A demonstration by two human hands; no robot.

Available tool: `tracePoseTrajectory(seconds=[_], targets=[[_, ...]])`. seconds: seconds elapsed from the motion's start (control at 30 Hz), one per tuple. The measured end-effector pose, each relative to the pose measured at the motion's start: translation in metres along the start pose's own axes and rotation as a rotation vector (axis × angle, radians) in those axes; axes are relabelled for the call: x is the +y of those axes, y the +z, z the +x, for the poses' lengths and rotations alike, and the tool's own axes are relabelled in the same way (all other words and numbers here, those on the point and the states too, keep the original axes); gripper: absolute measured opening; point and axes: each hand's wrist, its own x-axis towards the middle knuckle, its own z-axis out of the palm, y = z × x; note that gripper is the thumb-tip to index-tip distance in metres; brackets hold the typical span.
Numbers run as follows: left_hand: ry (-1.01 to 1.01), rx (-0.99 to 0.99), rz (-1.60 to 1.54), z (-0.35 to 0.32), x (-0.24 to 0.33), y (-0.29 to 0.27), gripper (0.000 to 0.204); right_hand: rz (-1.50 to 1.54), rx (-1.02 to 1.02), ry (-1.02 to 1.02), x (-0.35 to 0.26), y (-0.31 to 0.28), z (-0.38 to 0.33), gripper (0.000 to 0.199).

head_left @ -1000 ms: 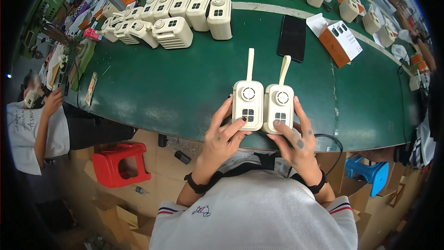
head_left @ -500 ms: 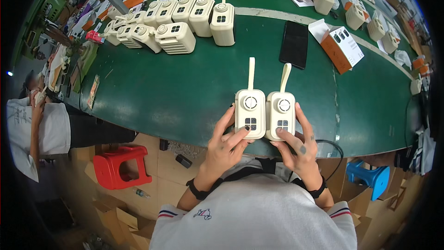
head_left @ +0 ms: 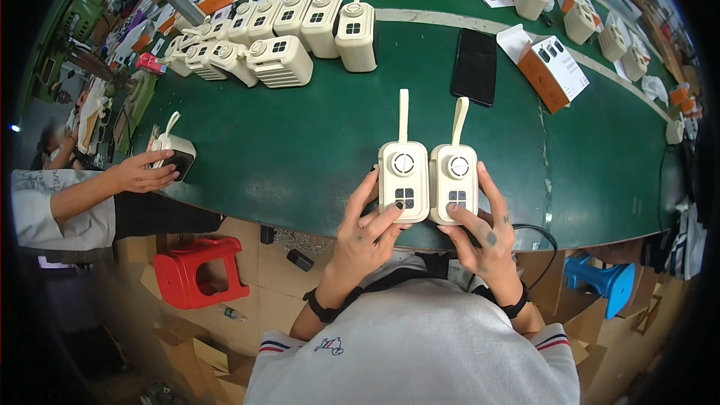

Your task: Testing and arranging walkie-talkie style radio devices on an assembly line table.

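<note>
Two cream handheld devices with upright straps stand side by side at the near edge of the green table [head_left: 300,150]. My left hand [head_left: 367,229] holds the left device [head_left: 403,180], thumb on its dark button block. The right device [head_left: 453,182] is held by my right hand [head_left: 480,232], with fingers along its right side and thumb at its lower front. The two devices touch each other.
A row of several matching cream devices [head_left: 300,30] lies at the far left. A black phone [head_left: 475,66] and an orange-and-white box [head_left: 551,67] sit beyond my hands. A co-worker's hand [head_left: 142,172] at the left rests on another device [head_left: 174,154]. A red stool [head_left: 195,270] stands below.
The co-worker's arm has reached in from the left and laid a hand on a device at the table edge. My hands keep the two devices together, nearly unmoved.
</note>
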Motion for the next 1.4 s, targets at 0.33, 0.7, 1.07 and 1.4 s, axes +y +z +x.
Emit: tracePoseTrajectory(seconds=[0.33, 0.7, 1.07, 1.4], targets=[[0.032, -0.009, -0.025, 0.0039, -0.0026, -0.0039, 0.045, 0.042, 0.003, 0.007, 0.0001, 0.0004, 0.0013, 0.030], [0.015, -0.001, -0.032, 0.0047, 0.0000, -0.0040, 0.045, 0.045, 0.019, 0.006, 0.0016, 0.0025, -0.0003, 0.030], [-0.007, -0.002, -0.048, -0.0001, -0.0030, -0.0031, 0.044, 0.028, -0.002, -0.011, 0.0003, 0.0003, 0.0017, 0.030], [-0.002, -0.002, -0.051, 0.0045, 0.0006, -0.0040, 0.042, 0.031, -0.008, 0.005, -0.0010, -0.0001, 0.0012, 0.030]])
